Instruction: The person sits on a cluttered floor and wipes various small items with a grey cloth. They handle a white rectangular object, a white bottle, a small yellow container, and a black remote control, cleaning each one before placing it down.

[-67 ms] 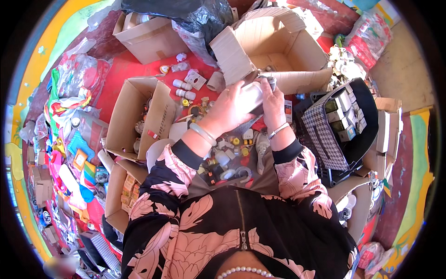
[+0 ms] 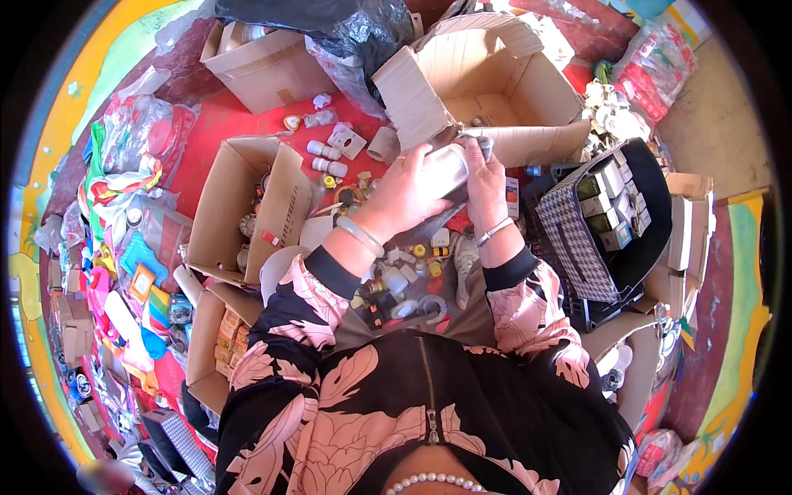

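A pale, smooth white object, its exact kind unclear, is held up in front of me. My left hand closes round its left side. At its right side, my right hand pinches a dark grey cloth against it; the cloth also hangs below the white object. Bright light washes out the object's surface, and the fingers cover part of it. Beneath my hands lies a jumble of small items, among them a yellow-capped piece and a pale bottle-like piece.
An open cardboard box stands just beyond my hands. Another carton is at left. On the right, a houndstooth-patterned bin holds several small boxes. White cylinders lie on the red floor covering. Black plastic drapes at the back.
The grey cloth has shifted against the white object and shows more below it. The white object has turned slightly; both hands stay in nearly the same place.
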Demonstrator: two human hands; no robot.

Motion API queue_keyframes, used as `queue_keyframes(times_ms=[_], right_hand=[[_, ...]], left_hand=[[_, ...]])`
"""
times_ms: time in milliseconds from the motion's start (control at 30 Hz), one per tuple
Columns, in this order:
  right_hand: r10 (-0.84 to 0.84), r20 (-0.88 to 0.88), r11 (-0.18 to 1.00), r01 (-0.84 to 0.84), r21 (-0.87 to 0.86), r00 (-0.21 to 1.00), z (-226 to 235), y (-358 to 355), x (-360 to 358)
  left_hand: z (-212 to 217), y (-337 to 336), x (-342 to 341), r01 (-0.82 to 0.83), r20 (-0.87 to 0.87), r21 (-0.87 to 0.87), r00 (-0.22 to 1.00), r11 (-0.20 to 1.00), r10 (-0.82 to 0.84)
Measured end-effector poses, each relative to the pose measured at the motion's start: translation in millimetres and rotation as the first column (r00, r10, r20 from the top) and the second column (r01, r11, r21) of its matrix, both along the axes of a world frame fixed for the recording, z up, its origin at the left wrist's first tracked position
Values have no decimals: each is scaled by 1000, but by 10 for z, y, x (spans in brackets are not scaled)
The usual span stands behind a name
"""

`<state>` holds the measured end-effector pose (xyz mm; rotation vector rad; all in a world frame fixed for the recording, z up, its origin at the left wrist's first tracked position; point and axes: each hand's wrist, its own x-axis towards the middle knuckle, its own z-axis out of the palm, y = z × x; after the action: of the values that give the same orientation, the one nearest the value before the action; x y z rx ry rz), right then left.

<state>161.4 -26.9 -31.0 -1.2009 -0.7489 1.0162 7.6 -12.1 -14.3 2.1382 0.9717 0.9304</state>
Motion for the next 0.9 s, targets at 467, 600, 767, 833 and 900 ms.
queue_keyframes(times_ms=[467, 600, 767, 833, 900], right_hand=[[-224, 878, 950, -106, 294, 424, 182, -184, -340], [-187, 851, 943, -154, 296, 491, 182, -197, -325], [-88, 858, 933, -259, 248, 506, 150, -123, -214], [-105, 901, 955, -209, 209, 421, 118, -66, -166], [-79, 921, 978, -150, 146, 383, 116, -48, -154]], left_hand=[[28, 85, -49, -95, -35, 404, 992, 910, 119], [-55, 101, -21, -88, -30, 446, 993, 891, 113], [-75, 118, 6, -56, 44, 297, 998, 953, 45], [-82, 98, 33, -27, 75, 272, 997, 962, 7], [-88, 43, 63, -10, 122, 290, 992, 957, -27]])
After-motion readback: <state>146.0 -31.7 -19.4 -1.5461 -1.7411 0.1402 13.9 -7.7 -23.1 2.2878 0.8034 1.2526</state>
